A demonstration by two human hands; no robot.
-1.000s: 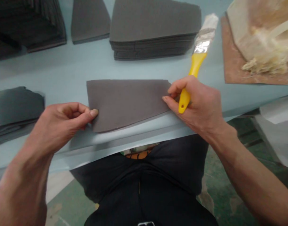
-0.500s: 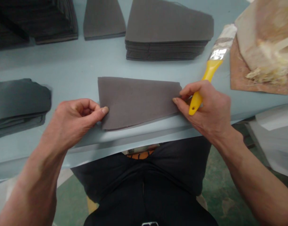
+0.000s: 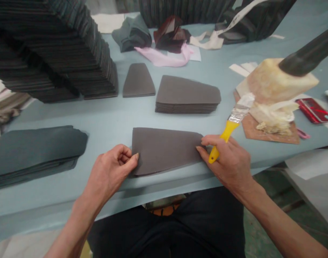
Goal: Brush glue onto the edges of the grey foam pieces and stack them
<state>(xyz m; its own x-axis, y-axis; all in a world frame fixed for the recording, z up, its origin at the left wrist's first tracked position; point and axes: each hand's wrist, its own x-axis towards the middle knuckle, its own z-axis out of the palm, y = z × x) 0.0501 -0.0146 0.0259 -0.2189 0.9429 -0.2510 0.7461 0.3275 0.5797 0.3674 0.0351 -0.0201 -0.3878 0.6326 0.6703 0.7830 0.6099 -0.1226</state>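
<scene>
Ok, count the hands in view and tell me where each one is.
2. The left hand is at the wide left end of the grey piece; the right hand is at its narrow right end, also holding the yellow-handled brush.

The person's head has tipped up in the last half second, so the view reaches farther across the table (image 3: 107, 114). A pink cloth (image 3: 168, 61), a dark-red bundle (image 3: 169, 38) and a red case (image 3: 316, 111) have come into sight, while the grey piece (image 3: 166, 150), left hand (image 3: 110, 170) and right hand (image 3: 228, 159) now sit lower.
</scene>
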